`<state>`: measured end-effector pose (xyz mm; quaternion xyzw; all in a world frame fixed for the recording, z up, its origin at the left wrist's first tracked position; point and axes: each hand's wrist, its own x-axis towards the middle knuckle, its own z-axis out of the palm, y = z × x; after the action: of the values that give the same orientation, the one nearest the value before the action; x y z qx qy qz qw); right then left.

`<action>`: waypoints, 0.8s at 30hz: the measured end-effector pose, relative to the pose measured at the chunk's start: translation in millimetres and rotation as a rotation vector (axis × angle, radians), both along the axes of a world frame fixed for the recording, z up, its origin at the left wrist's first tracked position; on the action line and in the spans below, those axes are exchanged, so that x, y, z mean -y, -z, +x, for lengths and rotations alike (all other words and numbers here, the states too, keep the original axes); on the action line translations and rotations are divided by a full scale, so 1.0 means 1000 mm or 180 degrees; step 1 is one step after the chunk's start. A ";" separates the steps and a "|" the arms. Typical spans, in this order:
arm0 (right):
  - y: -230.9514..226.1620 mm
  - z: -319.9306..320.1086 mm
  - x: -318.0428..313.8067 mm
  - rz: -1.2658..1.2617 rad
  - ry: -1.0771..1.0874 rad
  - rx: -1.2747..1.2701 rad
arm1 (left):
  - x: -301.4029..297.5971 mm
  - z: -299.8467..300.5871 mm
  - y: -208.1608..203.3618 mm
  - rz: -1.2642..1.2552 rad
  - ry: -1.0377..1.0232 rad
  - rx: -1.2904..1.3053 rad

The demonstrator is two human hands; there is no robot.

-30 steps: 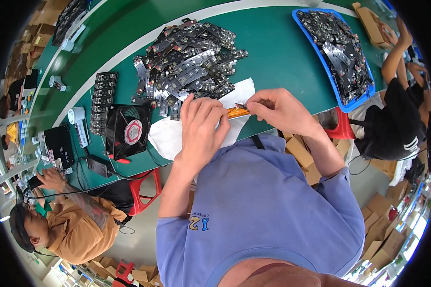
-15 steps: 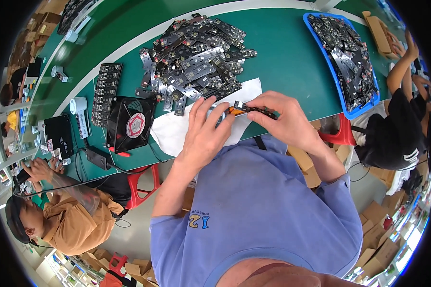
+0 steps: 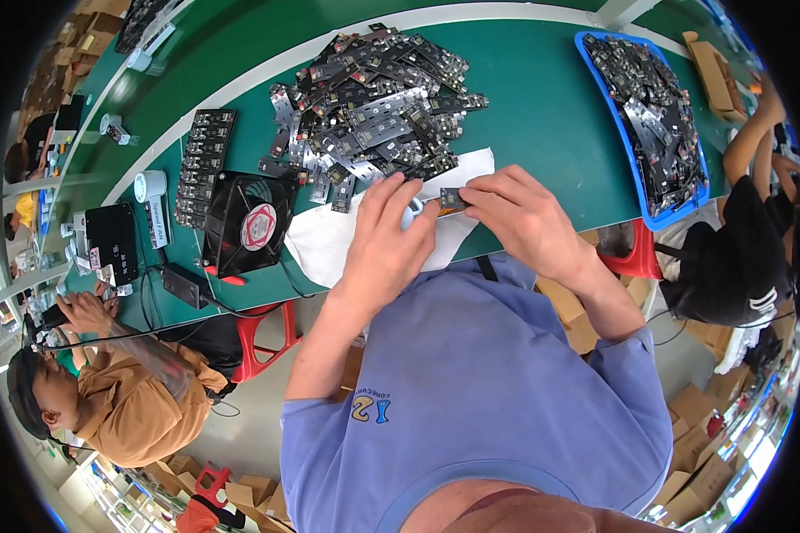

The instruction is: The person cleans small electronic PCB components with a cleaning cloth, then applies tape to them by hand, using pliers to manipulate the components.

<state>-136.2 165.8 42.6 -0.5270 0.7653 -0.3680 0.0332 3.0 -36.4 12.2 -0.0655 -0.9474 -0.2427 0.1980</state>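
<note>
Over a white cloth (image 3: pixel 316 244) at the table's near edge, my two hands meet. My right hand (image 3: pixel 529 222) pinches a narrow black circuit board (image 3: pixel 452 197), mostly covered by its fingers. My left hand (image 3: pixel 387 235) is closed, fingertips close to the board's left end. Between its fingers shows a light blue rounded piece (image 3: pixel 410 214), whose kind I cannot make out. A bit of orange shows under the board's end. Just beyond the cloth lies a heap of similar long black circuit boards (image 3: pixel 382 124).
Left on the green table (image 3: pixel 533 115) stand a black fan (image 3: pixel 249 226), a row of boards (image 3: pixel 204 169), a white roll (image 3: pixel 150 186) and a power adapter (image 3: pixel 185 286) with cables. At right is a blue tray (image 3: pixel 627 160) full of boards. Co-workers sit on both sides.
The board in my right hand has turned, so its flat face now shows at the left end. Both hands stay close together over the cloth. The whole view has shifted slightly.
</note>
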 end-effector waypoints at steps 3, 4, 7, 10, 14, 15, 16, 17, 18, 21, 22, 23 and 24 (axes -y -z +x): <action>0.004 0.003 -0.003 0.0014 0.0023 -0.0022 | -0.004 0.002 0.002 -0.0260 -0.0039 -0.0069; 0.003 0.003 -0.003 0.0014 0.0022 -0.0019 | -0.005 0.002 0.002 -0.0260 -0.0039 -0.0065; 0.003 0.003 -0.002 -0.0021 0.0019 -0.0057 | -0.008 0.001 -0.001 -0.0207 -0.0166 0.0032; 0.006 0.004 -0.003 -0.0004 -0.0014 -0.0128 | -0.007 0.001 -0.005 -0.0244 -0.0141 0.0213; 0.005 0.006 -0.003 -0.0026 0.0061 -0.0233 | -0.003 0.003 -0.007 -0.0406 -0.0035 0.0183; 0.004 0.006 -0.004 -0.0012 0.0080 -0.0251 | -0.003 0.003 -0.008 -0.0403 -0.0045 0.0169; 0.005 0.006 -0.004 -0.0010 0.0076 -0.0249 | -0.004 0.003 -0.010 -0.0401 -0.0048 0.0172; 0.006 0.007 -0.005 -0.0030 0.0052 -0.0226 | -0.005 0.003 -0.012 -0.0368 -0.0037 0.0277; 0.006 0.006 -0.005 -0.0057 0.0021 -0.0212 | -0.005 0.003 -0.014 -0.0341 -0.0034 0.0373; 0.008 0.007 -0.004 -0.0059 -0.0057 -0.0206 | -0.002 0.001 -0.015 -0.0195 0.0066 0.0530; 0.008 0.006 -0.004 -0.0066 -0.0065 -0.0206 | 0.000 0.001 -0.014 -0.0202 0.0058 0.0530; 0.008 0.004 -0.004 -0.0062 -0.0109 -0.0224 | 0.001 0.002 -0.013 0.0106 0.0092 0.0513; 0.009 0.004 -0.003 -0.0055 -0.0132 -0.0244 | 0.003 0.001 -0.011 0.0413 0.0147 0.0495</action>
<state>-132.5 169.2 33.6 -0.5568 0.7517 -0.3534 0.0069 4.2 -39.2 23.6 -0.0553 -0.9405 -0.3124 0.1220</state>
